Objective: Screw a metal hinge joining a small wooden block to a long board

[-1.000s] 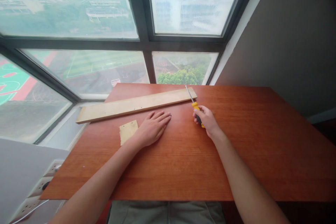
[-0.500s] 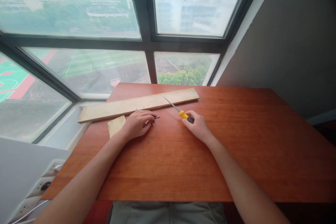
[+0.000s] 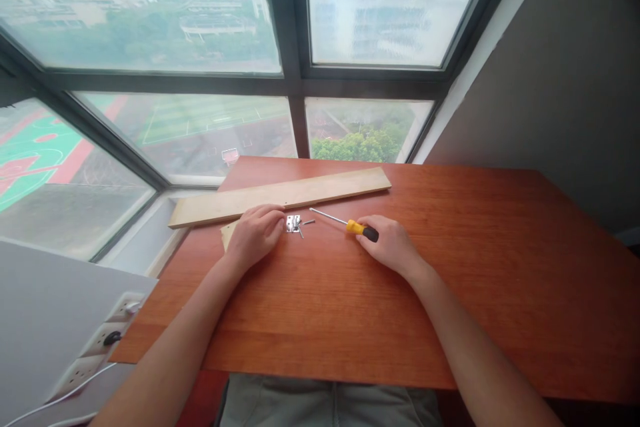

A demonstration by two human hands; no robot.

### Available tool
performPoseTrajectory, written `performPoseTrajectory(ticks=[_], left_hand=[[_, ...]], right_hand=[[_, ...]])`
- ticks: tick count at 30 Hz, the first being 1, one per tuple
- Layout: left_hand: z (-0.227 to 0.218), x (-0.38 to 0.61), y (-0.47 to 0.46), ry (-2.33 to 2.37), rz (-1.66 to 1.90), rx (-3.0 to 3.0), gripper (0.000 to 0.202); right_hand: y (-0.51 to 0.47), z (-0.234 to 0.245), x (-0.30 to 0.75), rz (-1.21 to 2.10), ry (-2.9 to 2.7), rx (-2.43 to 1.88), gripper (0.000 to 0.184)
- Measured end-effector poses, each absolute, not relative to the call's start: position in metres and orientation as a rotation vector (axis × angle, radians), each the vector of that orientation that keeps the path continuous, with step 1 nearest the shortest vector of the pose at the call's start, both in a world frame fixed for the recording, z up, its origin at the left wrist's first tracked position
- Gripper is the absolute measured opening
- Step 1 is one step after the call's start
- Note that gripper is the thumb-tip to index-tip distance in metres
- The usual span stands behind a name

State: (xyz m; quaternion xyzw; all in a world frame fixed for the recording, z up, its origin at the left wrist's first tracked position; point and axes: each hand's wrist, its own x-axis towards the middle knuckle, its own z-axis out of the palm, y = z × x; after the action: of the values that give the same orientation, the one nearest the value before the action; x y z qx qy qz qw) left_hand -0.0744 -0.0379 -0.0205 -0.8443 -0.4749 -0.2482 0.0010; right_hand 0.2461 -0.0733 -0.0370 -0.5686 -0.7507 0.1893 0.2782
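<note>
My right hand point(image 3: 390, 241) is closed around the yellow and black handle of a screwdriver point(image 3: 356, 227). The metal shaft points left, its tip near some loose screws point(image 3: 309, 221). A silver hinge point(image 3: 291, 224) lies on the table with the screws at its right side. Just left of the hinge is my left hand point(image 3: 257, 232), fingers curled and drawn together. Whatever may be under those fingers is hidden. A small wooden piece point(image 3: 227, 233) shows partly from beneath my left hand. Behind it lies a long wooden board point(image 3: 280, 193), slanting across the table.
The reddish-brown table point(image 3: 320, 320) stands against tall windows point(image 3: 190, 127). The long board's left end juts past the table's left edge. Wall sockets point(image 3: 111, 340) with a black plug and a white cable are low at the left. A grey wall point(image 3: 555, 93) rises at the right.
My left hand has drawn back to the left, uncovering the hinge and screws. The screwdriver has tilted flatter, its tip lower. The camera view has shifted slightly left.
</note>
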Motion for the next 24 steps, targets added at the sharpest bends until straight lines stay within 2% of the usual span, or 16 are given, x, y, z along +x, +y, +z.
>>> performPoseTrajectory(ticks=[8,16,24], left_hand=[[-0.032,-0.079,-0.039,-1.665,-1.171,-2.548,0.019],[-0.033,-0.079,-0.039,-1.585,-1.143,-2.567,0.015],[-0.033,-0.077,-0.042,-1.443,-1.065,-2.524,0.013]], right_hand=[[-0.056,-0.034,0.207,0.41,-2.165,-1.498,0.024],[-0.046,-0.031,0.163,0.427,-2.27,-1.396,0.024],[-0.046,-0.037,0.178,0.506,-2.169,-1.389,0.023]])
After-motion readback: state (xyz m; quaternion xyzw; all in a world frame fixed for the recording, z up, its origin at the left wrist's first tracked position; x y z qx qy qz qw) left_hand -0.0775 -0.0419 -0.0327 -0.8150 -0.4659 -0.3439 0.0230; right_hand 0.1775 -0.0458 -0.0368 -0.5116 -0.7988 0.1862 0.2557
